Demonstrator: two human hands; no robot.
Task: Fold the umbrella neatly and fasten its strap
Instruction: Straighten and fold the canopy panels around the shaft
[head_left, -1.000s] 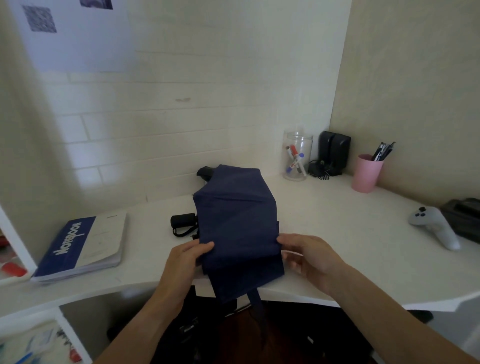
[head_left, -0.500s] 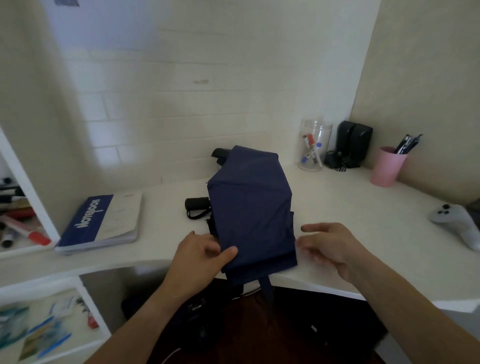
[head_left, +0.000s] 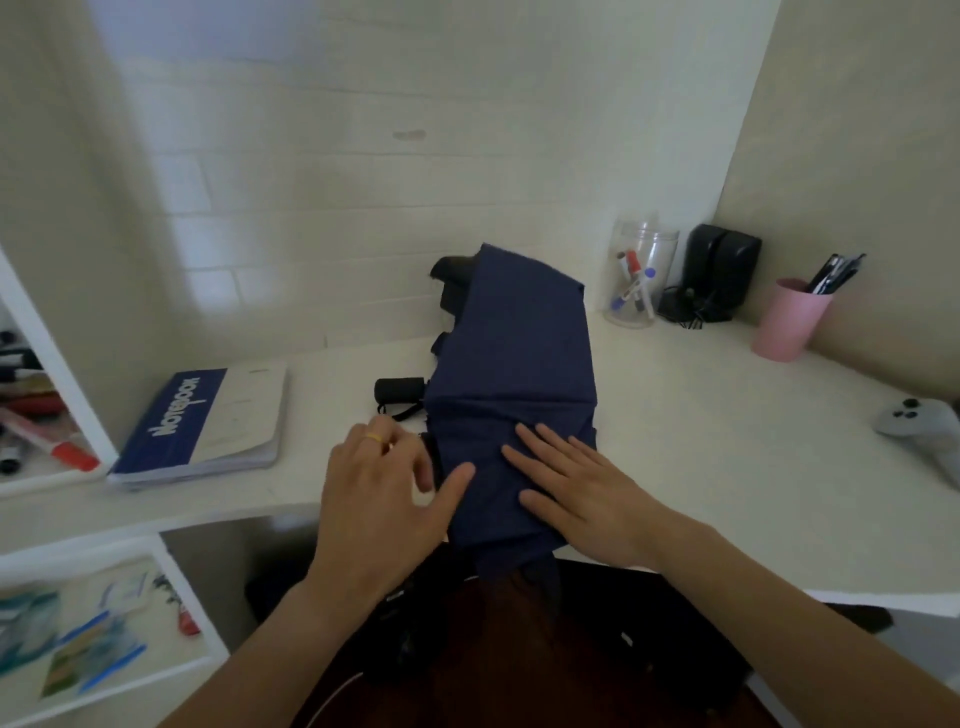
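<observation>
Navy umbrella (head_left: 514, 374) lies folded flat on the white desk (head_left: 701, 467), frame centre, near end overhanging the edge. Right hand (head_left: 582, 493) presses flat on its lower part, fingers straight. Left hand (head_left: 379, 493) at its left edge, fingers relaxed, thumb touching the cloth.

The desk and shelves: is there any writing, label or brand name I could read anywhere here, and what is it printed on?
"NOTEBOOK": white letters running up the blue cover strip of the notebook lying on the desk.
The markers in the clear jar may carry print, but it is too small to read.
The papers on the lower shelf are too blurred to read.
Nothing readable shows on the umbrella, the pink cup or the game controller.
</observation>
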